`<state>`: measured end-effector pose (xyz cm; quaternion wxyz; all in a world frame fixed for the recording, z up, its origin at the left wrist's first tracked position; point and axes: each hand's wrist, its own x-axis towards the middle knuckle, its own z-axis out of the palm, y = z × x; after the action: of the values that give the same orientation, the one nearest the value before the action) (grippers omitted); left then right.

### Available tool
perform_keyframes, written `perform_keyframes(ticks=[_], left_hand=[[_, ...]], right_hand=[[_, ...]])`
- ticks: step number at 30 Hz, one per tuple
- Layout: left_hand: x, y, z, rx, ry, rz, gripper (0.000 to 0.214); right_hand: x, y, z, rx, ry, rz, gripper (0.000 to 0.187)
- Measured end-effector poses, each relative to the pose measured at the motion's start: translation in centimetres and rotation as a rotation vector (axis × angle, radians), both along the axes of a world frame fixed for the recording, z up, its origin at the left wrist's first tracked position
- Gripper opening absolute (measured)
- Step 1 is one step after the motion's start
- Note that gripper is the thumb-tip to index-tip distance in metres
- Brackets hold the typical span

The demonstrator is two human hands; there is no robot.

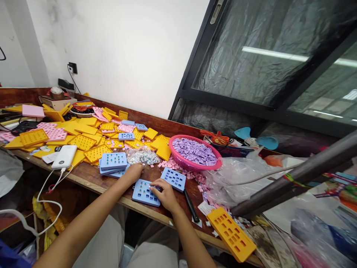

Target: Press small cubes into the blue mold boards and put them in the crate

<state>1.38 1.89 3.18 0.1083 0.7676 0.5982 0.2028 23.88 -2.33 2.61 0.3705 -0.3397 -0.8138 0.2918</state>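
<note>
My right hand (165, 193) is over a light blue plastic plate (145, 203) at the table's front edge. Its thumb and fingertips come together at one of the plate's square holes, and whatever they pinch is too small to make out. Small teal pieces sit in some of this plate's holes; others are bare. My left hand (135, 173) is curled beside a clear bag of small bluish pieces (145, 156), its fingertips partly hidden. Another blue plate with holes (173, 179) lies to the right. At the left, a blue plate with teal pieces (113, 160) tops a small stack.
A pink basket (213, 166) of purple pieces stands behind, with pink pieces scattered round it. Yellow plates (85, 142) pile up at left, near a white power bank (64, 156). A black-handled tool (191, 206), a yellow holed plate (231, 234) and a dark pole (295, 175) are at right.
</note>
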Motion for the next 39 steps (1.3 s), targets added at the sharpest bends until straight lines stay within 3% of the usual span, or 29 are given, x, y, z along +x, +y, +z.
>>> perform_keyframes(ticks=[2, 5, 9, 14, 19, 29, 39], left_hand=[[-0.1, -0.7, 0.5, 0.025, -0.019, 0.013, 0.022], [-0.3, -3.5, 1.0, 0.119, -0.146, 0.025, 0.026], [-0.5, -8.8, 0.5, 0.199, -0.482, -0.011, 0.023], [-0.8, -12.5, -0.2, 0.195, -0.598, -0.01, 0.022], [-1.5, -12.9, -0.8, 0.25, -0.564, -0.064, 0.021], [-0.9, -11.4, -3.2, 0.227, -0.353, -0.113, 0.018], [-1.9, -11.2, -3.3, 0.146, -0.457, -0.192, 0.02]], right_hand=[[-0.4, -0.3, -0.2, 0.066, -0.068, 0.0, 0.015], [-0.6, -0.4, -0.7, 0.13, -0.15, -0.038, 0.009], [-0.5, -0.3, -0.9, 0.147, -0.205, -0.062, 0.01], [-0.6, -0.3, -0.9, 0.113, -0.22, -0.032, 0.015], [-1.0, -0.5, -1.1, 0.15, -0.226, -0.092, 0.02], [-1.1, -0.5, -1.5, 0.232, -0.298, -0.123, 0.018], [-1.6, -4.1, 0.5, 0.627, -0.802, -0.068, 0.032]])
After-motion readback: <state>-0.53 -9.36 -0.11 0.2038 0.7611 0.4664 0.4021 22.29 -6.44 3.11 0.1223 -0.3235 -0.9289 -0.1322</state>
